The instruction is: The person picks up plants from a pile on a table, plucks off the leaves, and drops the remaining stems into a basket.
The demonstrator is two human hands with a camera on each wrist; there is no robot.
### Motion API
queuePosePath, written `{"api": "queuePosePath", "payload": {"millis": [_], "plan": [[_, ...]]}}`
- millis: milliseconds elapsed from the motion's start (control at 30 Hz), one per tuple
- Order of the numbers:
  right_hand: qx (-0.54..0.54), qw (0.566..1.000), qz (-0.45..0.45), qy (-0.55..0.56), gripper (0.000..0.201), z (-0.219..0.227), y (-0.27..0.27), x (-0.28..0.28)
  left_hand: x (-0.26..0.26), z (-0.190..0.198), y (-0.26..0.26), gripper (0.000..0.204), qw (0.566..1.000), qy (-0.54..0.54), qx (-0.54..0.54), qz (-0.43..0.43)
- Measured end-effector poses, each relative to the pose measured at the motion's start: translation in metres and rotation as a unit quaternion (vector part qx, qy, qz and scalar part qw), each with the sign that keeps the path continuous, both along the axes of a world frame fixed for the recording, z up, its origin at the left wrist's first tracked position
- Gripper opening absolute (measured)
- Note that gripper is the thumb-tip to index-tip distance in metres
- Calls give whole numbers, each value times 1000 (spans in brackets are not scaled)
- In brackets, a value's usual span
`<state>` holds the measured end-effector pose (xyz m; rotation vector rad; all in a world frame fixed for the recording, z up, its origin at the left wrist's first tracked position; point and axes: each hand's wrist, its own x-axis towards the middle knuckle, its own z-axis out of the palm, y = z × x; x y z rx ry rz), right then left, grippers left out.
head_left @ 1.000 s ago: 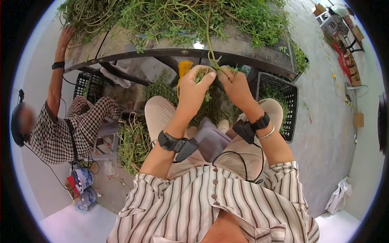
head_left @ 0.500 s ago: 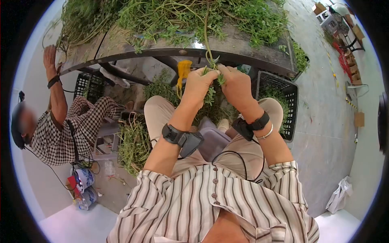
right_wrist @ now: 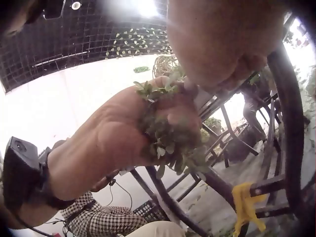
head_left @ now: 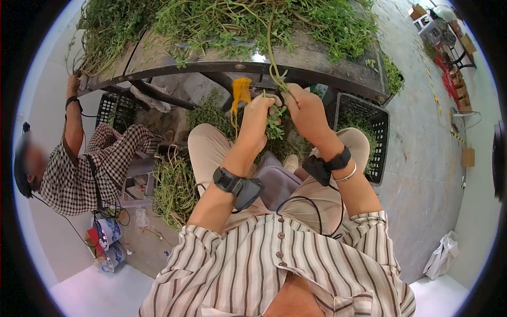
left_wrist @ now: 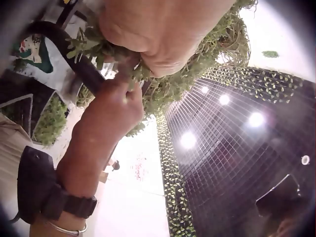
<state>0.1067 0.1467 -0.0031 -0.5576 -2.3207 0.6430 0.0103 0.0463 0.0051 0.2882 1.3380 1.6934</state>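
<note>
Head view: the left hand (head_left: 255,119) grips a bunch of leaves (head_left: 274,128), green tips poking out beside its fingers. Close by, the right hand (head_left: 310,115) pinches a long stem (head_left: 270,46), which stretches beyond both hands to the plant heap (head_left: 211,24) on the table (head_left: 317,68). A yellow cloth (head_left: 241,91) hangs left of the left hand.

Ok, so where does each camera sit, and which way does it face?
Head: worn on the head, facing forward and down at the left hand and right hand; striped shirt and legs show.
Left wrist: worn there, facing up toward the right forearm, dark ceiling behind; both hands show.
Right wrist: worn there, facing across at the left hand's leafy sprigs; both hands show.
Shared: head and right wrist both show the yellow strip.
</note>
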Motion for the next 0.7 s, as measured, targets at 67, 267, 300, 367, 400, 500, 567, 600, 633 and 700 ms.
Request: {"api": "queuePosePath", "payload": {"millis": [67,267,300,367,400,500,567,600,633,700], "plan": [[-142,987,35,65,14,-2,2,0,-1,-2,-4,14,996,-88,32,9],[-591,796,30,129,27,-6,1,11,4,-2,-5,19,991,-110,45,57],[-586,799,33,130,27,-12,2,13,4,-6,-4,19,991,-108,52,59],[-733,656,64,168,31,-24,1,17,5,-21,-3,20,996,-58,60,27],[-760,629,55,157,28,-24,-4,15,5,-28,0,25,998,-41,41,13],[-762,625,64,158,27,-38,-10,16,17,-26,7,30,989,128,12,69],[-770,621,43,143,30,-34,-18,14,16,-27,5,37,991,131,14,31],[-782,597,79,157,35,-32,-21,12,18,-24,5,37,982,186,17,27],[-793,573,116,171,40,-30,-23,10,19,-22,4,37,970,241,20,22],[-786,590,120,144,44,-21,-28,11,21,-24,4,36,954,300,7,31]]}}
